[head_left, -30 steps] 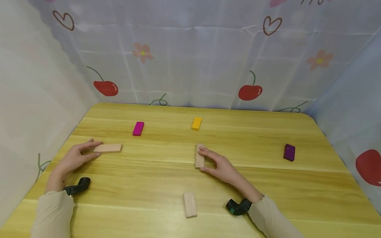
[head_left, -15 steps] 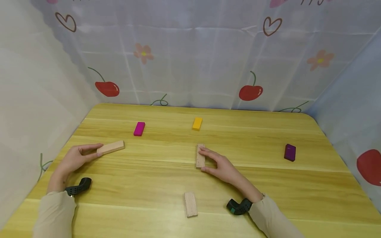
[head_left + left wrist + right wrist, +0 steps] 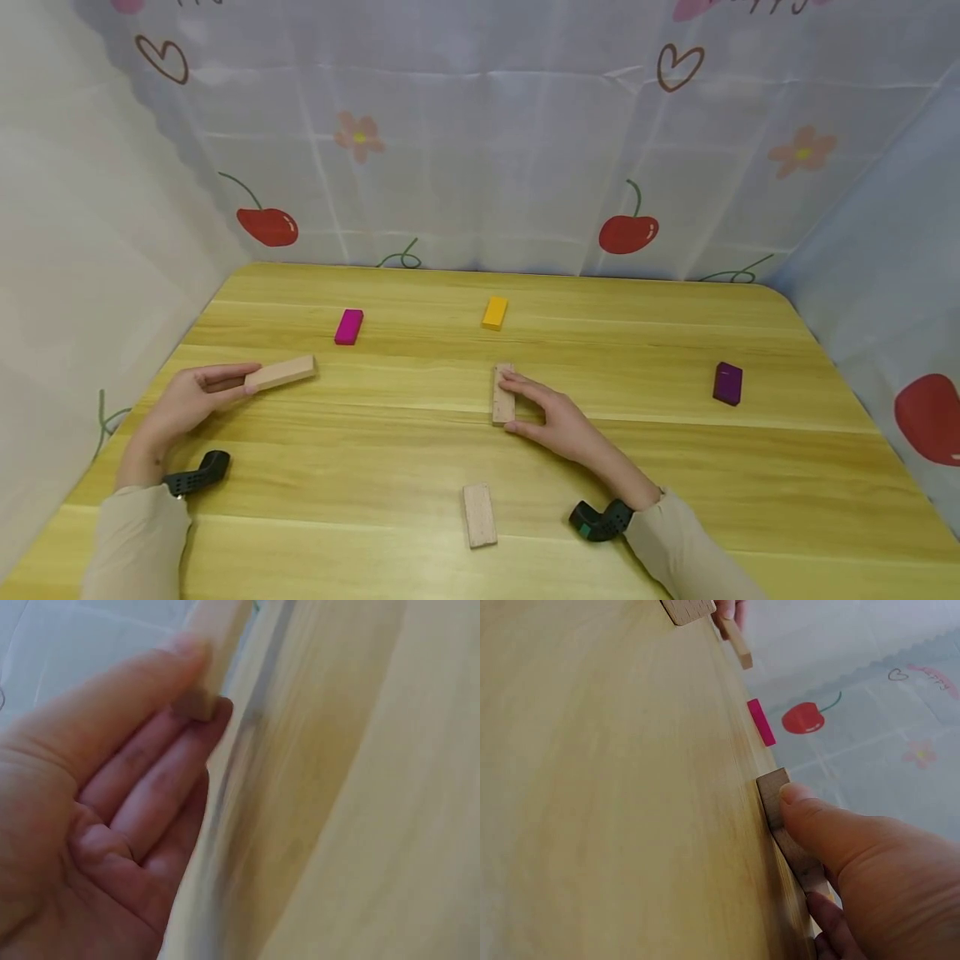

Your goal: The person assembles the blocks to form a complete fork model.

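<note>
My left hand (image 3: 191,398) pinches a plain wooden block (image 3: 283,373) by its left end, on the left side of the table. In the left wrist view the thumb and fingertips press on opposite faces of that block (image 3: 217,641), which appears raised off the tabletop. Near the table's middle, my right hand (image 3: 558,423) grips a second plain wooden block (image 3: 502,407) lying lengthwise away from me. The right wrist view has the thumb on one end of this block (image 3: 771,799), with fingers at the other end partly hidden. A third wooden block (image 3: 479,517) lies nearer to me, untouched.
On the far part of the wooden table (image 3: 360,500) lie a magenta block (image 3: 348,327) and a yellow block (image 3: 494,313). A dark purple block (image 3: 727,383) lies at the right. Printed curtains (image 3: 480,167) hang behind and beside the table.
The left hand's fingers have drawn in on the wooden block, whose right end has swung away from me as it rose from the table. The right hand and its block have stayed put.
</note>
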Action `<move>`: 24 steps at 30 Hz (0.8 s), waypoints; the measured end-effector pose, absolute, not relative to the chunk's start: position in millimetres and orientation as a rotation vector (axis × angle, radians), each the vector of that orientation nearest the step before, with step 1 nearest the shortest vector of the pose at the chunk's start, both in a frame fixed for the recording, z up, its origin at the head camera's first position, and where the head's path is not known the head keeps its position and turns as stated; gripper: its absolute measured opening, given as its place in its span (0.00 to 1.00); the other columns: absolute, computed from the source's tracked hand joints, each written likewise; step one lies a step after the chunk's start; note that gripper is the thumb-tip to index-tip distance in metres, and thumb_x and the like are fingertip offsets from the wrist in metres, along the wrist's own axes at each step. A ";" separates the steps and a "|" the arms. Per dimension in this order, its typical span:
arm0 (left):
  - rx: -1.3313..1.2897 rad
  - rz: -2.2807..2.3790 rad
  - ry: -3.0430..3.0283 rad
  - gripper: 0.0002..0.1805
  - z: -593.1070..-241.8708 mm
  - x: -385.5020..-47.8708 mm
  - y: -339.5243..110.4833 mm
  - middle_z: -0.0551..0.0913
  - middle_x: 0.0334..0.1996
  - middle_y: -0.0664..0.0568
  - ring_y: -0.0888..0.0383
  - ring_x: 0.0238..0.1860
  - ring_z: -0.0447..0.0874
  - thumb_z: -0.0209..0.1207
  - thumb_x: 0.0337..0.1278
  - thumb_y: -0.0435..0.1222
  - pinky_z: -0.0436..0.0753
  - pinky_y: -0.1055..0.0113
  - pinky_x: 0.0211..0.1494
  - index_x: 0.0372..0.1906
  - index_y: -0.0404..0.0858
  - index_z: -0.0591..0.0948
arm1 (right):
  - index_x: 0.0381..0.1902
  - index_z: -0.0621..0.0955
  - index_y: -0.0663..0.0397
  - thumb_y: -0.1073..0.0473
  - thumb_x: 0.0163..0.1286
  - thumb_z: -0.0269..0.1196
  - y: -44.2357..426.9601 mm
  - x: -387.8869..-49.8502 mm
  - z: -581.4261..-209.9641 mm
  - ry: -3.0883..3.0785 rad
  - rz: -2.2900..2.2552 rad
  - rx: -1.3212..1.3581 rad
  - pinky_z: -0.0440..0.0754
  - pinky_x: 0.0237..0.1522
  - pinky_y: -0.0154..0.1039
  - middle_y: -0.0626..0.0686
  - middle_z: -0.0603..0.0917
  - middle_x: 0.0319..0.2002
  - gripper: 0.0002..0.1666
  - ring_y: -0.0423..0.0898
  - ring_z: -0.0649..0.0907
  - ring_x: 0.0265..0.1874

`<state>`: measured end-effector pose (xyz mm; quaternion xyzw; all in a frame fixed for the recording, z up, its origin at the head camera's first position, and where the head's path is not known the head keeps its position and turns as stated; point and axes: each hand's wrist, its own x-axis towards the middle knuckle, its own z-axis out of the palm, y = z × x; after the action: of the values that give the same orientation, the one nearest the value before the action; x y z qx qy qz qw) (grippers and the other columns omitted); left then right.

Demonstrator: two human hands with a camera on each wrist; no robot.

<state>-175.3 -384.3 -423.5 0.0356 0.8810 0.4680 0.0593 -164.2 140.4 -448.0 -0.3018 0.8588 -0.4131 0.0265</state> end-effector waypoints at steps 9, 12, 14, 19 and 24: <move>0.205 1.391 2.676 0.28 -398.2 -185.2 -337.8 0.79 0.53 0.48 0.70 0.48 0.75 0.63 0.56 0.46 0.73 0.78 0.43 0.58 0.36 0.77 | 0.64 0.71 0.53 0.56 0.61 0.67 139.7 -163.7 -446.9 2.659 -1.286 -0.952 0.60 0.63 0.47 0.51 0.64 0.67 0.34 0.46 0.62 0.66; 0.285 1.393 2.661 0.27 -393.1 -192.4 -315.7 0.77 0.55 0.44 0.63 0.51 0.76 0.64 0.55 0.46 0.74 0.76 0.44 0.58 0.37 0.78 | 0.65 0.71 0.53 0.56 0.61 0.67 139.5 -163.8 -446.6 2.650 -1.291 -0.947 0.59 0.63 0.46 0.50 0.64 0.67 0.34 0.45 0.61 0.66; 0.348 1.405 2.632 0.27 -392.4 -199.1 -300.5 0.76 0.55 0.43 0.57 0.53 0.75 0.64 0.54 0.46 0.75 0.75 0.46 0.57 0.37 0.78 | 0.65 0.71 0.53 0.57 0.60 0.67 139.7 -163.9 -446.4 2.649 -1.296 -0.949 0.59 0.64 0.46 0.50 0.64 0.67 0.34 0.45 0.61 0.66; 0.450 1.449 2.556 0.25 -396.8 -216.1 -260.3 0.78 0.54 0.44 0.51 0.56 0.74 0.66 0.53 0.44 0.76 0.73 0.48 0.55 0.36 0.80 | 0.64 0.71 0.53 0.57 0.60 0.67 140.4 -163.2 -447.3 2.656 -1.304 -0.939 0.59 0.64 0.47 0.50 0.64 0.67 0.34 0.46 0.61 0.66; 0.560 1.531 2.496 0.21 -401.7 -229.5 -216.9 0.80 0.51 0.44 0.51 0.54 0.77 0.67 0.52 0.36 0.78 0.66 0.48 0.52 0.33 0.81 | 0.64 0.71 0.55 0.58 0.60 0.68 139.6 -162.8 -447.9 2.658 -1.315 -0.971 0.59 0.63 0.48 0.52 0.64 0.67 0.34 0.48 0.62 0.66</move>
<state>-229.5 -216.9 -401.7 0.1871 0.8347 0.5118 0.0800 -162.8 139.6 -447.9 -0.3112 0.8517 -0.4215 0.0107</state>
